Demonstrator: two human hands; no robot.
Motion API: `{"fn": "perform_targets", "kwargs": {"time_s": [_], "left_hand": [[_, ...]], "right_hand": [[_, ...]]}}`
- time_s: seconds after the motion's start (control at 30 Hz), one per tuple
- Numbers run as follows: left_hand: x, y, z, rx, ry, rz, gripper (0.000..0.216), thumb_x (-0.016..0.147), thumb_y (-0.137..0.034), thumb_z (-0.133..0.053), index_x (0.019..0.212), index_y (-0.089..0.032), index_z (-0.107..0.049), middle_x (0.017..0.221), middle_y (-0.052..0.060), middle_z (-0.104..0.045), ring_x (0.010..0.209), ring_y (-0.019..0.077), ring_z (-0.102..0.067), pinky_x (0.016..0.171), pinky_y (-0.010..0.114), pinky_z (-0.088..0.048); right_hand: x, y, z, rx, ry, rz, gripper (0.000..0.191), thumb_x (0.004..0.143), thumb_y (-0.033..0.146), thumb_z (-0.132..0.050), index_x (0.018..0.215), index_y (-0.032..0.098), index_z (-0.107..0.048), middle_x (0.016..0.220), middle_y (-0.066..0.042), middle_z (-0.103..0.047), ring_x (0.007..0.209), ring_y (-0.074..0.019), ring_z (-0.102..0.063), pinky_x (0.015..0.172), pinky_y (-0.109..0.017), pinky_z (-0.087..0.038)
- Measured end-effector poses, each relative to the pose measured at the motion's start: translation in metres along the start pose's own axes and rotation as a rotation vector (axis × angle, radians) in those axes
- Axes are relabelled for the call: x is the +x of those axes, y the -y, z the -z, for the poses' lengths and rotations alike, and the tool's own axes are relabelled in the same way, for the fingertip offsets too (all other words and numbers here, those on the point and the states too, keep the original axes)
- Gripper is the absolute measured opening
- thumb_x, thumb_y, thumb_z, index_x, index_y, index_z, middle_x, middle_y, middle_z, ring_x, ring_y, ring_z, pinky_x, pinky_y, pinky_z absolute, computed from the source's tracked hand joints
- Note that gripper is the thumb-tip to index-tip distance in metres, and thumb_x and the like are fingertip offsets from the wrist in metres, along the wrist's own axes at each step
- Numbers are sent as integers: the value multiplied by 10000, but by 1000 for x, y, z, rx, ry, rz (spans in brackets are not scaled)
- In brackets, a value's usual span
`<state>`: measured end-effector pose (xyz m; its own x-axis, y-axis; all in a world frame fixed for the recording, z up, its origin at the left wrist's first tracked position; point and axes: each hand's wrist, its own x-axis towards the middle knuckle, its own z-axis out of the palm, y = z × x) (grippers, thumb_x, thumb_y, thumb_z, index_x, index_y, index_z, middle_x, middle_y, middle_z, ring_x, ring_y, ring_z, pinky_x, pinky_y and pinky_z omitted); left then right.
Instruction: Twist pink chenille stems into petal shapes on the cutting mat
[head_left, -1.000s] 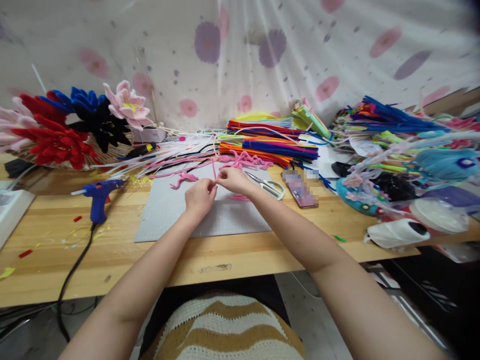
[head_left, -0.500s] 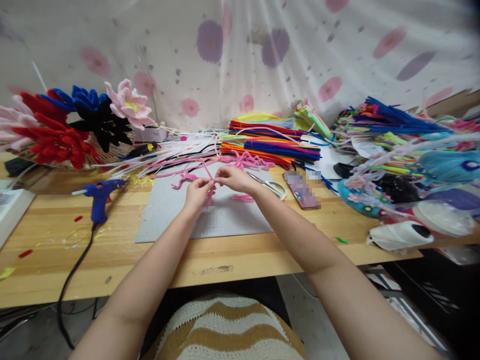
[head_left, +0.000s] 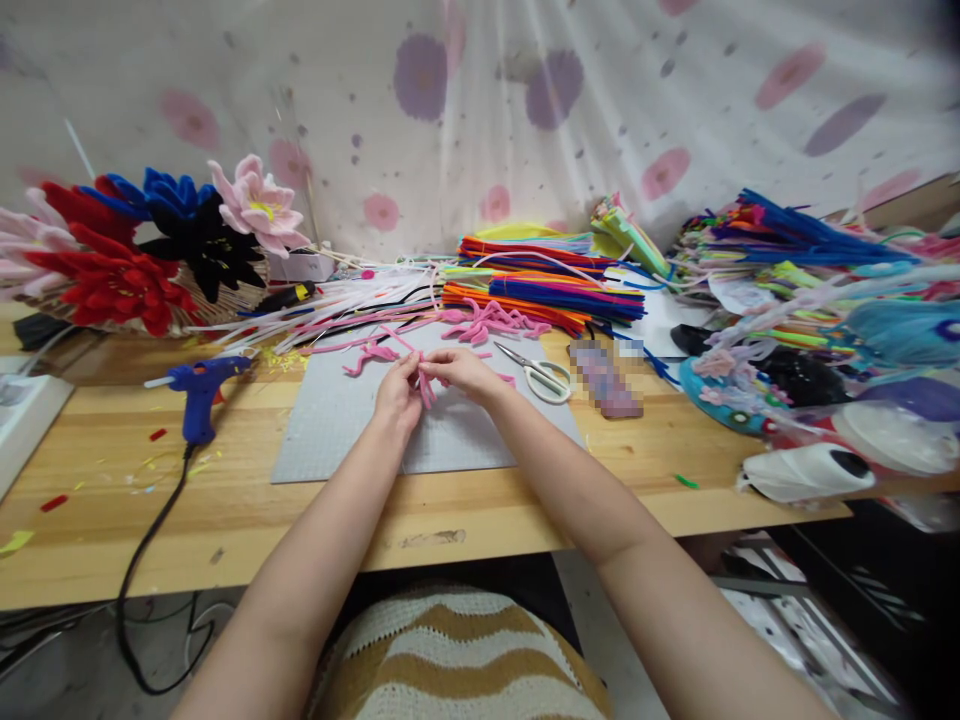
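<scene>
Over the grey cutting mat (head_left: 330, 440), my left hand (head_left: 400, 392) is closed on a pink pipe cleaner (head_left: 427, 392). My right hand (head_left: 459, 370) pinches the same pipe cleaner from the other side, the fingertips of both hands nearly meeting. Its ends stick out above and below the fingers; the middle is hidden by them. Beyond the hands lie a pile of bent pink pipe cleaners (head_left: 495, 322) and a smaller curled pink piece (head_left: 371, 355). Scissors with white handles (head_left: 546, 382) rest at the mat's right side, near my right hand.
A blue glue gun (head_left: 199, 395) with a black cord stands left. Fuzzy flowers (head_left: 112, 285) fill the back left, bundles of coloured pipe cleaners (head_left: 562, 298) the back. To the right are a phone (head_left: 606, 380), a white thread spool (head_left: 806, 472) and heaped craft supplies.
My right hand has shifted slightly left and down, closer to my left hand. The pink pipe cleaner has turned between the fingers. More of the scissors shows now.
</scene>
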<state>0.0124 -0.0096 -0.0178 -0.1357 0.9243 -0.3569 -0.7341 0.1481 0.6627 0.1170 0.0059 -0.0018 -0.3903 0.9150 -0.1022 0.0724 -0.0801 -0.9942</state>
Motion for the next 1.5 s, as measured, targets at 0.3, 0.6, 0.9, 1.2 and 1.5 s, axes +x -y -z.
{"fn": "perform_targets", "kwargs": {"time_s": [0.3,0.6,0.9,1.2,1.5], "left_hand": [[3,-34,22,1209,91,-1007,281,752,-261,-576,1026,-238,-634,1207,82,-506,1140,231,-432,956,389,-340],[-15,-31,23,1646,264,-883,269,854,-312,-418,878,-198,-660,802,55,-679,778,185,-594,711,297,-411],[-36,-9,12,1662,153,-685,309,852,-323,-388,825,-210,-674,764,45,-690,634,162,-585,583,257,-334],[-18,-22,22,1465,211,-750,83,703,-284,-584,659,-237,-636,571,17,-588,534,161,-473,511,253,-242],[8,-52,19,1186,530,-463,227,721,-371,-556,594,-183,-546,508,-33,-443,467,89,-347,464,216,-262]], "right_hand": [[-7,-3,16,-51,54,-64,143,605,251,-617,633,111,-632,529,20,-527,494,-59,-408,508,-215,-299],[-6,-2,19,51,-35,77,199,603,321,-643,671,135,-619,621,14,-566,524,-59,-404,522,-217,-307],[-6,-13,-9,24,-312,171,214,617,356,-609,636,143,-616,538,25,-519,535,-91,-442,537,-236,-340],[8,-25,-8,119,-287,122,277,640,425,-599,623,170,-493,610,25,-564,593,-81,-469,603,-221,-373],[1,-14,3,112,110,41,287,668,416,-610,719,137,-565,529,54,-469,514,-56,-411,555,-212,-322]]}}
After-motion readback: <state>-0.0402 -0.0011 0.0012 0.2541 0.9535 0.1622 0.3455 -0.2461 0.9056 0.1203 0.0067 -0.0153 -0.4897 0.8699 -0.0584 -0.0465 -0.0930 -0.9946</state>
